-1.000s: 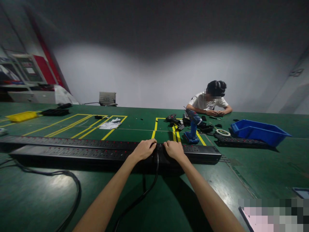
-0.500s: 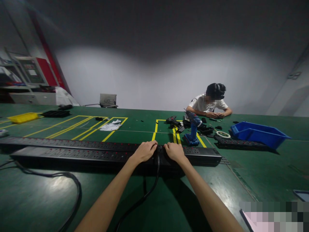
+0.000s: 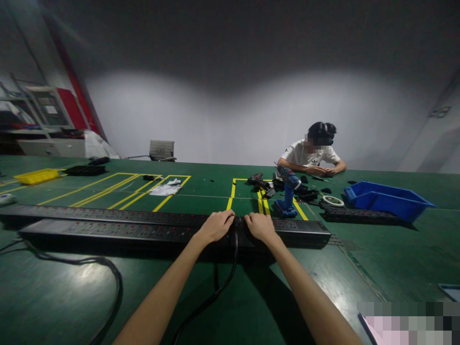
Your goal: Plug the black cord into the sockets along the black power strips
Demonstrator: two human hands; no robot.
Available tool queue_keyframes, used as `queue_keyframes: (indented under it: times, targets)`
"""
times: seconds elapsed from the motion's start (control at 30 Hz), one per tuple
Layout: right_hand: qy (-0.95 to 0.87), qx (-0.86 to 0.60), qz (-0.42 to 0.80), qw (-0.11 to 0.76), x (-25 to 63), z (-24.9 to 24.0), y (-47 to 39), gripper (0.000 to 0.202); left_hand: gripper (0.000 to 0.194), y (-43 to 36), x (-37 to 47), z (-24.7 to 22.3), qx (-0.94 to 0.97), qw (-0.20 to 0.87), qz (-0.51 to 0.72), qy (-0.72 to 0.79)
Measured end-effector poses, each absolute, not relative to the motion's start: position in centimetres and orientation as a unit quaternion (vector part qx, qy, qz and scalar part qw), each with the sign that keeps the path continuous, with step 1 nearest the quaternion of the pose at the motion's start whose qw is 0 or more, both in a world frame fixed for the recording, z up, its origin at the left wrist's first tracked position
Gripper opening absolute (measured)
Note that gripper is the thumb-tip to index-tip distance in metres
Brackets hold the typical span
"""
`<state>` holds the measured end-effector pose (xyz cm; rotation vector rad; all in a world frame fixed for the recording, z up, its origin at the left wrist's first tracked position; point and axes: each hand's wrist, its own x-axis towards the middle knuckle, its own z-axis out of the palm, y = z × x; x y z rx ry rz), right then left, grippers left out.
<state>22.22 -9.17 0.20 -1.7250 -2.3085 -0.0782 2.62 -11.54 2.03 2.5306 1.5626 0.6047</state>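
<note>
A long black power strip (image 3: 302,231) with rows of sockets and small red marks lies across the bench before me. My left hand (image 3: 216,226) is closed with its fingers curled over the strip, just left of its middle. To the right of the cable, my right hand (image 3: 260,226) grips the same strip with fingers bent. Between the two hands a black power cable (image 3: 235,254) comes out of the strip and hangs toward me. Behind it lies a second black power strip (image 3: 46,211), reaching further left. My fingertips are partly hidden.
A blue cordless drill (image 3: 286,194) stands beyond my right hand, a blue bin (image 3: 388,199) further right. A yellow tray (image 3: 38,176) and white papers (image 3: 166,188) lie left on the green bench (image 3: 201,191). Another person (image 3: 298,155) leans on the far side. A loose cable (image 3: 117,282) curves at front left.
The view has shifted very slightly. Both hands stay in the same place on the power strip.
</note>
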Motion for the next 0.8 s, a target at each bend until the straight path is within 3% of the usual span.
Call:
queue_keyframes:
  times: [0.8]
  targets:
    - [-0.793, -0.596, -0.026, 0.127, 22.15, 0.26, -9.25, 0.050, 0.030, -11.47, 2.53, 1.90, 0.830, 0.058, 0.202, 0.517]
